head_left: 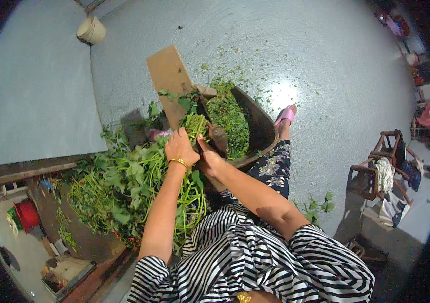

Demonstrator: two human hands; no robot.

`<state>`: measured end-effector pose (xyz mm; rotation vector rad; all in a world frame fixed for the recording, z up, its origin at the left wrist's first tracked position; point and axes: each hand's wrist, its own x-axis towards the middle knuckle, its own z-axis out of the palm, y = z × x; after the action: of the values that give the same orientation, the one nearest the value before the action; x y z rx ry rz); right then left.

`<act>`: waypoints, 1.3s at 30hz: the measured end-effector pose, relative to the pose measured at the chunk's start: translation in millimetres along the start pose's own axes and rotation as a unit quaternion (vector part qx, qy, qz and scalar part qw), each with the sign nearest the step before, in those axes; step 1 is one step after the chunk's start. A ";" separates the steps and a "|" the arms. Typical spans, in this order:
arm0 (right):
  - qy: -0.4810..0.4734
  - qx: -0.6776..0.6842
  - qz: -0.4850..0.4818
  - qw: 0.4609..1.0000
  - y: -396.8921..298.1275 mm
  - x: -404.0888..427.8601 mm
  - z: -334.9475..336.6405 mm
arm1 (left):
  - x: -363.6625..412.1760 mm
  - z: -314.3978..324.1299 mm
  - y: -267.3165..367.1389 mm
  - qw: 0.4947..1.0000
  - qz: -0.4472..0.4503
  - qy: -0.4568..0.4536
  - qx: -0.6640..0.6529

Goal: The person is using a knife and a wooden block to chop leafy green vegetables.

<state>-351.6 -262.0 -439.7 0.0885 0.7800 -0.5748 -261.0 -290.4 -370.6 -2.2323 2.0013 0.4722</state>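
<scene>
My left hand (181, 147), a gold bangle at its wrist, is closed round a bunch of green leafy stems (195, 124). Against the near side of that bunch lies the thumb of my right hand (212, 161); its other fingers are mostly hidden. The bunch rests beside a long wooden board (169, 77) that slants away from me. Just right of the stems are a dark blade-like edge (202, 108) and a rounded brown wooden piece (219, 138). Finely cut greens (230, 123) fill much of a dark, deep-sided container (262, 121) beyond my right hand.
A large heap of leafy vines (131, 181) lies to my left. Cut bits litter the grey floor (324, 83), with a loose sprig (317, 208) near my right elbow. A wooden stool (364, 178) with cloths stands right. My foot in a pink sandal (286, 115) is beside the container.
</scene>
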 end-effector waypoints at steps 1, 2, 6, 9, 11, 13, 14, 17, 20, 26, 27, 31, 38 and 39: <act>0.051 -0.083 -0.015 0.995 -14.6 -37.0 29.2 | 3.5 5.2 -10.9 1.000 0.002 -0.004 -0.007; 0.100 -0.199 -0.025 0.974 -2.4 -25.1 7.0 | 2.2 13.4 -22.9 0.998 0.048 0.027 0.003; 0.102 -0.568 -0.373 0.726 -17.9 -121.5 13.5 | -0.5 -2.1 -20.8 0.998 0.032 -0.028 -0.037; 0.235 -0.579 -0.596 0.504 -38.7 -121.2 30.7 | 2.7 2.4 -23.9 0.999 0.018 -0.027 -0.041; 0.263 -0.610 -0.658 0.355 -57.3 -97.4 48.5 | 1.6 -2.8 -18.7 0.998 0.024 -0.034 -0.042; 0.184 -0.582 -0.537 0.582 -61.2 -67.9 46.0 | 1.7 3.2 -21.1 0.996 0.063 0.030 -0.053; 0.186 -0.576 -0.559 0.567 -70.5 -60.3 45.9 | -1.4 5.4 -21.9 0.993 0.074 0.037 -0.085; 0.194 -0.583 -0.507 0.605 -138.9 -41.1 98.3 | -12.7 27.4 -26.0 0.991 0.071 0.108 0.033; 0.164 -0.583 -0.416 0.678 -208.5 -2.9 133.8 | -16.2 42.3 8.6 0.988 0.047 0.122 0.077; 0.089 -0.362 -0.324 0.869 -227.0 13.3 166.8 | 8.2 16.2 2.3 0.988 0.097 0.090 0.079; 0.061 -0.374 -0.354 0.855 -203.2 2.0 167.3 | 10.4 8.1 -6.7 0.993 0.088 0.024 0.074; 0.059 -0.389 -0.492 0.777 -110.3 -61.1 71.1 | 7.8 14.2 -0.2 0.988 0.092 0.019 0.119; 0.091 -0.411 -0.371 0.828 -127.8 -61.4 94.3 | -4.3 17.2 -11.3 0.994 0.110 0.024 0.016; 0.052 -0.411 -0.363 0.835 -151.7 -52.5 105.9 | -13.4 22.7 -3.0 0.989 0.119 0.069 0.062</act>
<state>-392.6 -395.9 -307.8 -1.0267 1.1139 -0.9036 -262.8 -270.9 -388.5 -2.0153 2.3114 0.2107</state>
